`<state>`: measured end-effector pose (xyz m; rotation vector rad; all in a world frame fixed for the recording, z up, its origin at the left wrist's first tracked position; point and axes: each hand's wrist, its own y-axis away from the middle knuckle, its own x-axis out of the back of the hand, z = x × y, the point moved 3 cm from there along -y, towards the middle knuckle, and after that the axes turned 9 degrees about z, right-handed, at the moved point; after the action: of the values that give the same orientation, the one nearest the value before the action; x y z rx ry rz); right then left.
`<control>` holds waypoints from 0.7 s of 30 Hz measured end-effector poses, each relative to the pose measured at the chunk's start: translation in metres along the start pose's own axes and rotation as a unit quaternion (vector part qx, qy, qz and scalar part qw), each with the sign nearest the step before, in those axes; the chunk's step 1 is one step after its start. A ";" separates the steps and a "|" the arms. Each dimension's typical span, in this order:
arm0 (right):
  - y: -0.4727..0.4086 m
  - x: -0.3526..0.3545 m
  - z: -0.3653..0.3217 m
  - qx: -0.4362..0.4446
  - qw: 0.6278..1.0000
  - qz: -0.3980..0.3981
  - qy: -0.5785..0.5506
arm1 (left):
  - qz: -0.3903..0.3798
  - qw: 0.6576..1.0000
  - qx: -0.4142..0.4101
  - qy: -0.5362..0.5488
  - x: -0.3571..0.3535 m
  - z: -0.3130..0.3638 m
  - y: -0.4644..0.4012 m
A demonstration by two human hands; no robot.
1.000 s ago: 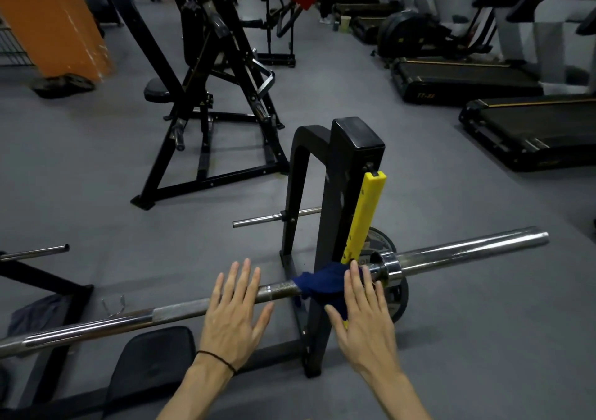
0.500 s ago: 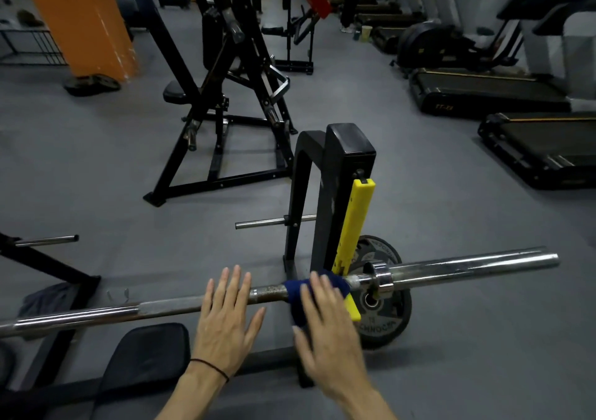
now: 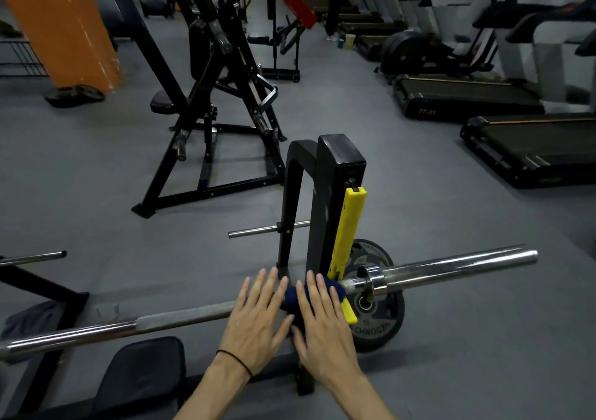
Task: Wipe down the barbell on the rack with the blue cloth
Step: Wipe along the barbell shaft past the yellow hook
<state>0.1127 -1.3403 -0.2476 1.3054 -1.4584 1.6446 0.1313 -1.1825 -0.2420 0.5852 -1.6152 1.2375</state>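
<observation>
Head view, left hand [image 3: 254, 319] now beside right hand [image 3: 322, 319], fingers straight, on blue cloth [image 3: 292, 297]

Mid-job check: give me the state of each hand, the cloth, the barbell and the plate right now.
left hand: flat, fingers straight, over the bar
right hand: flat, fingers straight, on the cloth
blue cloth: bunched on the bar between the hands
barbell: lying across the rack, sleeve bare
weight plate: upright behind the bar, beside the rack post
</observation>
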 end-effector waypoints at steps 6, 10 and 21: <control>0.014 0.017 0.011 -0.022 1.000 0.020 -0.005 | 0.001 0.999 -0.041 0.034 -0.003 0.031 -0.028; 0.026 0.022 0.023 -0.075 0.997 0.020 -0.012 | -0.023 0.998 -0.044 0.047 -0.010 0.050 -0.035; 0.027 0.026 0.070 -0.074 0.997 0.017 -0.009 | -0.041 0.996 0.044 0.058 -0.020 0.068 -0.048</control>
<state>0.0994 -1.4184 -0.2400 1.2214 -1.5884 1.5171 0.1510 -1.2657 -0.2390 0.6167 -1.4318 1.2631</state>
